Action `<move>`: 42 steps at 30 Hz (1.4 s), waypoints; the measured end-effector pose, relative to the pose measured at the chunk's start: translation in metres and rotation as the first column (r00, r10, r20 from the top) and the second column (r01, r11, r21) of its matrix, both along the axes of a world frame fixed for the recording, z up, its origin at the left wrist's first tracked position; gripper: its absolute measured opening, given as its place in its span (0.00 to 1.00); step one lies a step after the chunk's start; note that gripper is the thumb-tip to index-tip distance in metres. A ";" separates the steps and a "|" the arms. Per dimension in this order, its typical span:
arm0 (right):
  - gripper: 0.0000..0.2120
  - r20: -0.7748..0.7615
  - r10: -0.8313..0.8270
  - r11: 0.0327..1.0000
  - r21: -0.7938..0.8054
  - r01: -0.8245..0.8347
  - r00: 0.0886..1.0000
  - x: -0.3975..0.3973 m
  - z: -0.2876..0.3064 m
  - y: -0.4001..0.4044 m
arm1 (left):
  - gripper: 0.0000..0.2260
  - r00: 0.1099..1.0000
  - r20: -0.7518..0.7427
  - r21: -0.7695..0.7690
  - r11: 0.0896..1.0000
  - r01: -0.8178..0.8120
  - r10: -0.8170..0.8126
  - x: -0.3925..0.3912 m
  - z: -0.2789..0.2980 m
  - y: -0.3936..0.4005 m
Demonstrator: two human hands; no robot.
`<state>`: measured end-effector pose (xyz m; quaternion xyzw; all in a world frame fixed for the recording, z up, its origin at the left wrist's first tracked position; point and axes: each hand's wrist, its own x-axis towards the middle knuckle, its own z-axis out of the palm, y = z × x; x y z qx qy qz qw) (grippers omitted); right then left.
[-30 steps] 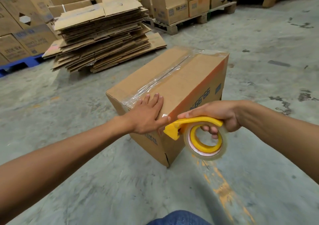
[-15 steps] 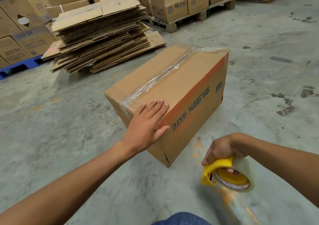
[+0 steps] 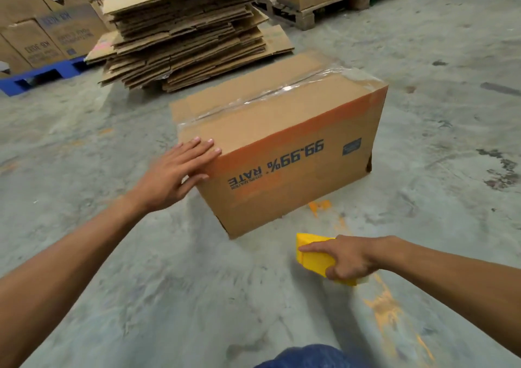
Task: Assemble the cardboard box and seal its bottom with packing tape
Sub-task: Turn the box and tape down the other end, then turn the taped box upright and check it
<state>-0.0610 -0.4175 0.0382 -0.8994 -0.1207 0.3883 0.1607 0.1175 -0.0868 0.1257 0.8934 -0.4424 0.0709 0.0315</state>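
We are resting our flat, open left hand (image 3: pixel 180 174) on the light, stiff cardboard box (image 3: pixel 282 153); our right hand (image 3: pixel 346 257), beside the box, is gripping the tape dispenser (image 3: pixel 313 257).

The cardboard box (image 3: pixel 270 130) under the fingers of the left hand (image 3: pixel 174 174) is brown, with an orange band along its upper side edge and dark blue upside-down print, "99.99% RATE". A clear, shiny tape strip (image 3: pixel 282 92) runs along its top. The tape dispenser (image 3: pixel 314 257) gripped in the right hand (image 3: pixel 348 257) is bright yellow. The floor (image 3: pixel 141 269) is grey concrete, with orange paint marks (image 3: pixel 386 308) just beyond the right hand. The stack of flat cartons (image 3: pixel 183 32) is brown. The pallet (image 3: pixel 36 75) is blue.
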 end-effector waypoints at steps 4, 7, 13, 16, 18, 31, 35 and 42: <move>0.36 0.045 0.247 0.963 -0.125 -0.240 0.968 0.008 -0.019 0.020 | 0.22 0.988 -0.040 -0.170 0.974 -0.153 0.148 0.019 -0.007 0.038; 0.42 0.168 0.445 0.882 -0.253 -0.398 0.879 0.013 -0.042 0.029 | 0.22 0.968 -0.114 -0.295 0.923 -0.246 0.222 0.020 -0.015 0.042; 0.34 0.287 0.608 0.787 -0.347 -0.511 0.741 0.013 -0.061 0.028 | 0.21 0.920 -0.263 -0.524 0.757 -0.390 0.291 0.025 -0.016 0.013; 0.27 0.181 0.612 0.777 -0.324 -0.541 0.770 0.008 -0.057 0.032 | 0.21 0.881 -0.323 -0.606 0.640 -0.472 0.345 0.036 -0.015 0.001; 0.20 0.208 0.587 0.803 -0.279 -0.527 0.783 0.014 -0.039 0.038 | 0.23 0.848 -0.409 -0.627 0.571 -0.530 0.338 0.043 -0.015 0.000; 0.14 0.937 0.022 0.987 0.036 -0.157 0.349 0.207 0.167 0.054 | 0.31 0.550 -0.604 -0.258 0.512 -0.819 0.576 0.134 0.024 -0.022; 0.22 0.871 0.001 0.983 -0.092 0.160 0.491 0.249 0.166 0.009 | 0.28 0.607 -0.434 -0.228 0.570 -0.789 0.666 0.132 0.012 -0.028; 0.30 0.684 -0.428 0.776 -0.057 0.628 0.591 0.280 0.127 -0.079 | 0.36 0.523 -0.413 -0.111 0.529 -0.841 0.745 0.135 0.004 -0.025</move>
